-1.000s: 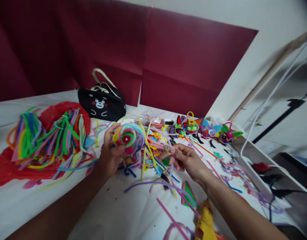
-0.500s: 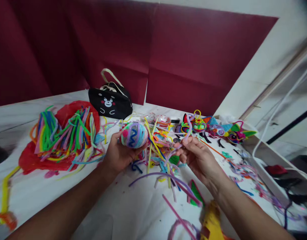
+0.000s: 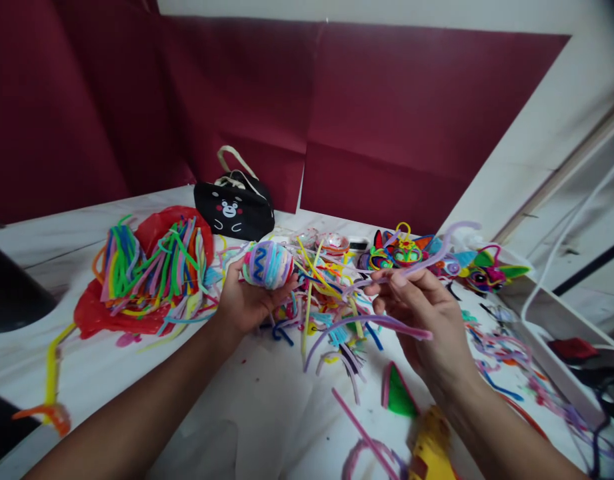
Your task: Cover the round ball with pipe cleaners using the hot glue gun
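At nine o'clock on the white bench [image 3: 267,413], a red plastic bag [image 3: 94,310] lies open, holding a bundle of multicoloured fuzzy pipe cleaners [image 3: 151,267]. My left hand [image 3: 247,303] curls its grip under a pastel pipe-cleaner-wrapped ball [image 3: 267,265], raised at centre so the blue zigzag faces me. My right hand [image 3: 427,313] grip is closed to a pinch on a long lilac pipe cleaner [image 3: 461,225], whose free end arcs toward two o'clock.

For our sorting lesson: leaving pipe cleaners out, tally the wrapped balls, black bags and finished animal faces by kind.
Wrapped ball, in the grip of the left hand: 1
Black bear bag: 1
Animal faces: 4
Total: 6
Not counted: the lilac pipe cleaner pinched by the right hand.
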### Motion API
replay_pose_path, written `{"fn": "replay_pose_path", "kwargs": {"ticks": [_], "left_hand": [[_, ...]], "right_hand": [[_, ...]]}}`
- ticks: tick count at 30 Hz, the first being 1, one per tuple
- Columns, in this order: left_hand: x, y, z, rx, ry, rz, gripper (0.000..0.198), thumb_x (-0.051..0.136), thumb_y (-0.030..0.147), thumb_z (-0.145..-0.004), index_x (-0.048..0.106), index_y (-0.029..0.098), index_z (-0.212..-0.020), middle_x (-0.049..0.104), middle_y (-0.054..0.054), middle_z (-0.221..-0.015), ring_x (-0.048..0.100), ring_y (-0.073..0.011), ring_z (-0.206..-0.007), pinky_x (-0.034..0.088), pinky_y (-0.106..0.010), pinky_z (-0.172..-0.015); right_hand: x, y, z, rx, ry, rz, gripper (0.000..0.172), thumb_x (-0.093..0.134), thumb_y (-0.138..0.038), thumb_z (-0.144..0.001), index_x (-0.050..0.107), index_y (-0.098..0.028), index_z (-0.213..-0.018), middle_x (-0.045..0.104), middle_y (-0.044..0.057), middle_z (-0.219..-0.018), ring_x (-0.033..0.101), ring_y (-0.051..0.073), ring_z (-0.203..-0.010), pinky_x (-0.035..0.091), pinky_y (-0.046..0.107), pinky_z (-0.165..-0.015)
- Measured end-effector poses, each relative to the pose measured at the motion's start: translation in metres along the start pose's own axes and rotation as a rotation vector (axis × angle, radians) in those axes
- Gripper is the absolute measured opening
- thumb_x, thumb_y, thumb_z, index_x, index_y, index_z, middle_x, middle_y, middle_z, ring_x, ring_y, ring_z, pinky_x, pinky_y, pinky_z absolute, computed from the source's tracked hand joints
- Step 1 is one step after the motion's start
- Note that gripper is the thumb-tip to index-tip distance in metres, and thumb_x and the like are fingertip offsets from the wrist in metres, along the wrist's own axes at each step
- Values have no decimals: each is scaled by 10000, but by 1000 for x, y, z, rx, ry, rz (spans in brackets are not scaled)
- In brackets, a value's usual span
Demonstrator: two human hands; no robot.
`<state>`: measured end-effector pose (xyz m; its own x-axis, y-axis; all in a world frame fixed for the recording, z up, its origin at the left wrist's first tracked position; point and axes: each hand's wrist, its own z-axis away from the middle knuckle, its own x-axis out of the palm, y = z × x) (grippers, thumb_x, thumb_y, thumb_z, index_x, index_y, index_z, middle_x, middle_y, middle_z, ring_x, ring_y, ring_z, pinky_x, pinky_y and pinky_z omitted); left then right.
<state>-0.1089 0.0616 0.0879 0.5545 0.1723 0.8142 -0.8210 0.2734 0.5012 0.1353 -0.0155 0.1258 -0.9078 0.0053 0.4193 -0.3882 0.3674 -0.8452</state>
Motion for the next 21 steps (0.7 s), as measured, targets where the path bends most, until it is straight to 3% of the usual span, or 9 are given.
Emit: {"fn": "replay_pose_path", "kwargs": {"ticks": [4,11,15,21], "left_hand": [[-1,2,-2,-21,-8,-15,504,433,452,-954,642,75,-1214,760,-224,-989,768,-391,-876,667,-494,-695],[-4,2,-4,-46,-39,-33,559,403,476,-961,628,52,-1246,761,-233,-990,774,-367,-865,664,-457,-720],[-6,3,-4,-61,-56,-37,599,396,490,-960,579,44,-1316,757,-245,-1008,771,-370,-883,659,-468,-732],[-6,2,-1,-85,-95,-56,631,361,515,-968,561,33,-1323,760,-253,-959,772,-383,-822,653,-483,-681]], "right_hand": [[2,-3,6,-116,-72,122,51,758,-260,-883,740,-213,-886,732,37,-960,726,152,-773,580,226,-597],[11,-9,10,-220,-137,188,46,731,-237,-909,753,-228,-948,743,42,-970,725,154,-779,593,248,-633],[13,-4,11,-166,-202,201,41,713,-251,-925,742,-222,-919,756,33,-916,722,141,-737,589,238,-636],[11,12,15,37,-286,211,203,695,-364,-937,693,-193,-827,753,27,-762,677,119,-604,551,221,-573]]}}
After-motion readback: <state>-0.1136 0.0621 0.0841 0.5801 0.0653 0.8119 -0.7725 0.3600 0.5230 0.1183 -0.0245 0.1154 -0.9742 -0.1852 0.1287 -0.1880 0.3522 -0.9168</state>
